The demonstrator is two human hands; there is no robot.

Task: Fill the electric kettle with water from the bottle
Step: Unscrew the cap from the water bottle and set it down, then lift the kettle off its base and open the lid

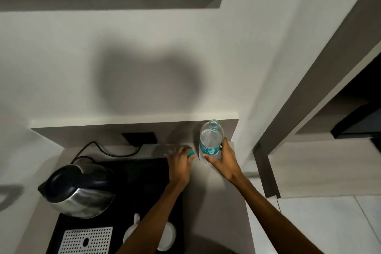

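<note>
A clear plastic water bottle (210,138) with a teal label stands upright at the back right of the counter, its neck open with no cap on. My right hand (221,159) grips its lower part. Just left of it, my left hand (180,163) holds the teal bottle cap (191,152) in its fingertips, low over the counter. The steel electric kettle (79,188) with a black lid and handle sits at the left on a black tray, its lid down.
A black tray (144,173) covers the counter's left part, with a white perforated sheet (86,240) and white cups (167,235) at its near end. A black cord (107,151) runs from the kettle to a wall socket (140,137). The wall stands close behind.
</note>
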